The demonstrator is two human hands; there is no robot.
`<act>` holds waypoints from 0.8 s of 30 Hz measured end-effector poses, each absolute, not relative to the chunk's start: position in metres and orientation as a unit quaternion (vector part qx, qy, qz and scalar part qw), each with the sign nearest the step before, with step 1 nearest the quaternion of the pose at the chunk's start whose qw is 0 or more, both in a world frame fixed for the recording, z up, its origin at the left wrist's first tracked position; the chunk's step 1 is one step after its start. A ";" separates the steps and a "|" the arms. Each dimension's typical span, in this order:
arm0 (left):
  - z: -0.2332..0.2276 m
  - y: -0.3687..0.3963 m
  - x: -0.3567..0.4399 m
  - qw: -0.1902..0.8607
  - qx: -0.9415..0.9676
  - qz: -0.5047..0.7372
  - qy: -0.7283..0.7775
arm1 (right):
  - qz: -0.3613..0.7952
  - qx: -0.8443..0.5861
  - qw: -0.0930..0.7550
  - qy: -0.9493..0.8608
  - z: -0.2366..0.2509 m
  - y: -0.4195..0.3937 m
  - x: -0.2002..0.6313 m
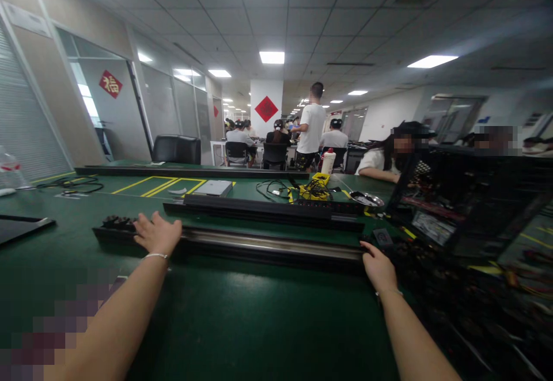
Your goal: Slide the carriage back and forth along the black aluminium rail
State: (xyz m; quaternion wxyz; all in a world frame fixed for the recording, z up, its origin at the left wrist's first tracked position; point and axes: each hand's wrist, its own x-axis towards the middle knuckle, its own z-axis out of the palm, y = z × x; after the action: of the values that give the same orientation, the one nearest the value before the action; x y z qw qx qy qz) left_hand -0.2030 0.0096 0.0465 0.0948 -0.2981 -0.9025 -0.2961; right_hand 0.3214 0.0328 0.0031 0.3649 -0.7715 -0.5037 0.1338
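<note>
**Two hands on one long rail**

We start at the left. A flat dark tray (pixel 19 227) lies at the table (pixel 224 323) edge, and we can't tell if there's anything in it. Behind it are some black cables (pixel 78 184) and a clear bottle (pixel 8 168), w/ what's inside too blurry to tell.

Next comes our left hand (pixel 158 234). It lies flat on the left end of the long black rail (pixel 259 246), fingers spread, pressing down on top and not wrapped round it. We think it rests there to keep that end from sliding. A few dark knobs (pixel 117 220) sit on the rail just beside the hand.

The rail runs across the green table, right in front of us. Its shiny strip faces up. A 2nd rail (pixel 263 211) lies just behind it, and a 3rd one (pixel 190 171) is well back.

In the middle, farther off, are a grey box (pixel 212 187), a yellow thing w/ wires (pixel 317 188) and a small metal dish (pixel 366 199). What's in the dish is too small to see.

Then our right hand (pixel 379 269). It's at the rail's right end, fingers curled at the tip. We can't tell if it grips or just touches. So the hands are far apart, one at each end, prob. b/c the rail is so long.

On the far right stands an open PC case (pixel 458 208), full of wires and parts. People sit behind it.
</note>
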 end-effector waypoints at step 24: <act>0.032 0.009 -0.236 0.052 -0.319 -0.301 -0.897 | 0.172 -0.754 0.377 -0.509 0.000 0.035 0.322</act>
State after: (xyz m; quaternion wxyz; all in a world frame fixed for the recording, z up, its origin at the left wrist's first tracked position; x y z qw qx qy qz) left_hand -0.2361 0.0089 0.0321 0.0524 -0.3189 -0.8973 -0.3007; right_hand 0.3224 0.0346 0.0002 0.3774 -0.7542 -0.5092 0.1718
